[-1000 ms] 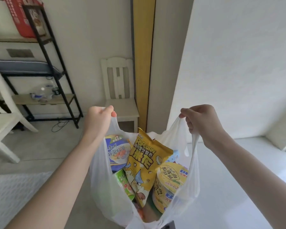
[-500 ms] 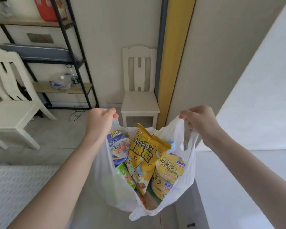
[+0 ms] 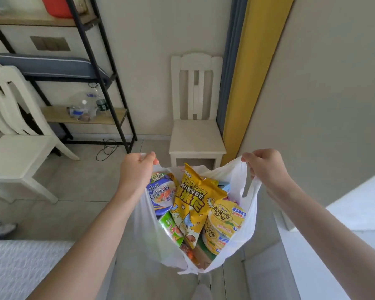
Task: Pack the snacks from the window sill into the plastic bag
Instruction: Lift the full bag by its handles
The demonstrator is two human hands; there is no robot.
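Head view: white chair (image 3: 196,135) beyond held plastic bag (image 3: 245,241).

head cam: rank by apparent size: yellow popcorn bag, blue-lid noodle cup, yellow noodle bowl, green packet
1. yellow popcorn bag: largest visible area.
2. yellow noodle bowl.
3. blue-lid noodle cup: close to the bowl and partly hidden, so 2 and 3 are unsure.
4. green packet: smallest, mostly covered.
All sit in the plastic bag.

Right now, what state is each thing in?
plastic bag: lifted, mouth held open, full
left hand: grips left handle
right hand: grips right handle
popcorn bag: upright in the bag, sealed
yellow noodle bowl: tilted, lid on
blue noodle bowl: tilted, lid on
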